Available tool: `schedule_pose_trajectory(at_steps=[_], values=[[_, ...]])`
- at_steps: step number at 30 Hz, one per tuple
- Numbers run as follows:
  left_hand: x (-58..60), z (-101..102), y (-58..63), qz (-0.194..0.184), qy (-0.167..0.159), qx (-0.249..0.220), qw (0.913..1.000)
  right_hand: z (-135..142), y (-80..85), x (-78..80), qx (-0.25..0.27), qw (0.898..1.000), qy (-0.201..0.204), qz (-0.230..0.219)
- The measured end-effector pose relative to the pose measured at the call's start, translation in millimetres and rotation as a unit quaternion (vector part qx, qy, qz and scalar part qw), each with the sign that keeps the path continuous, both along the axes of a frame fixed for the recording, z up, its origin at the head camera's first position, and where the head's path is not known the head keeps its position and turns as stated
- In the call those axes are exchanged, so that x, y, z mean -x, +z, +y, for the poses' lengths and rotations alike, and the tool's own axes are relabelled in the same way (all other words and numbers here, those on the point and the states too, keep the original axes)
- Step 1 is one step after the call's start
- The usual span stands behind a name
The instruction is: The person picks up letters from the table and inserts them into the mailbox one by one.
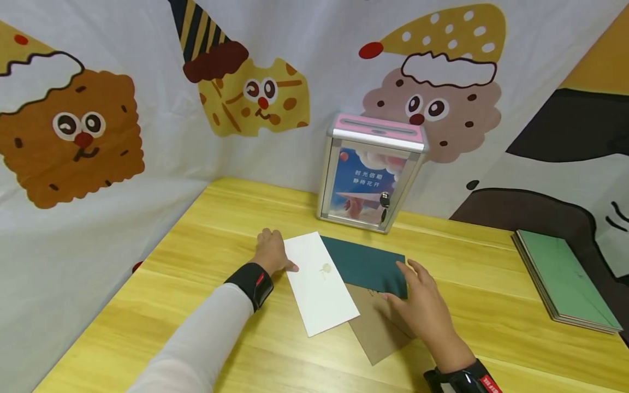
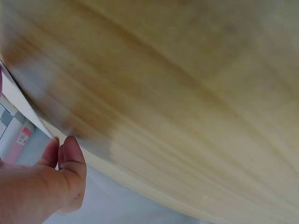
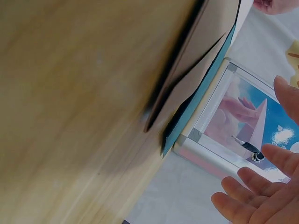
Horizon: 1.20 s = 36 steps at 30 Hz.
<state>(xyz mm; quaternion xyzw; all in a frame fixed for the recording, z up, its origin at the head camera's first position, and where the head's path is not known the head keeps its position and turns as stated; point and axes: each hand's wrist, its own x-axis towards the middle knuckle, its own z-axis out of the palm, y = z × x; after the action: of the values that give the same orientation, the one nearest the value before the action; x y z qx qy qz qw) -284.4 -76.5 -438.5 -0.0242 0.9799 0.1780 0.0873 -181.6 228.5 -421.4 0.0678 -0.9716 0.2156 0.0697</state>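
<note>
In the head view a white envelope [image 1: 321,295] with a small gold print overlaps a dark teal envelope [image 1: 361,262] and a brown kraft envelope [image 1: 375,327]. My left hand [image 1: 272,254] pinches the white envelope's left edge, thumb on its face. The left wrist view has this hand [image 2: 56,179] at the edge of the white paper. Over the right ends of the teal and brown envelopes, my right hand [image 1: 425,303] hovers with fingers spread. In the right wrist view its fingers [image 3: 261,179] are apart with nothing between them.
A letter box [image 1: 371,172] with a pink slotted top, glass door and keys in its lock stands at the table's back. To the right lies a green-topped stack [image 1: 567,278]. Behind the wooden table [image 1: 236,218] hangs a cartoon-printed white cloth [image 1: 324,49].
</note>
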Motion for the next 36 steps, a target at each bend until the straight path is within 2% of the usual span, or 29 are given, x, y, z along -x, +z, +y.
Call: schedule_pose_trajectory(at_steps=[3, 6, 10, 12, 19, 24, 28, 32, 36], values=[[-0.8, 0.8, 1.2, 0.005, 0.002, -0.006, 1.0, 0.0, 0.0, -0.4, 0.002, 1.0, 0.0, 0.001], [-2.8, 3.5, 2.5, 0.02, 0.019, -0.052, 0.9983, 0.3, 0.0, -0.3, 0.005, 1.0, 0.003, 0.004], [-4.1, 6.9, 3.3, 0.035, 0.06, -0.135, 0.9885, 0.4, 0.1, -0.5, 0.012, 1.0, 0.007, 0.003], [-4.4, 7.7, 3.5, 0.037, 0.073, -0.161, 0.9836, 0.6, 0.1, -0.7, 0.014, 1.0, 0.008, 0.002], [-7.1, 6.0, 6.5, 0.087, 0.086, -0.222, 0.9674, 1.9, -1.7, -0.5, 0.022, 1.0, 0.013, 0.002], [-8.4, 3.3, 15.9, 0.12, 0.089, -0.281, 0.9478, 2.1, -2.8, 1.9, 0.024, 1.0, 0.013, -0.011], [-12.1, 0.8, 29.1, 0.129, 0.098, -0.347, 0.9238, 0.1, -3.2, 3.5, 0.036, 0.998, 0.019, -0.038], [-18.8, -1.1, 45.8, 0.127, 0.096, -0.398, 0.9034, -4.2, -3.4, 6.8, 0.087, 0.993, 0.037, -0.066], [-25.1, -0.7, 61.5, 0.128, 0.082, -0.428, 0.891, -10.5, -3.3, 13.0, 0.135, 0.985, 0.056, -0.098]])
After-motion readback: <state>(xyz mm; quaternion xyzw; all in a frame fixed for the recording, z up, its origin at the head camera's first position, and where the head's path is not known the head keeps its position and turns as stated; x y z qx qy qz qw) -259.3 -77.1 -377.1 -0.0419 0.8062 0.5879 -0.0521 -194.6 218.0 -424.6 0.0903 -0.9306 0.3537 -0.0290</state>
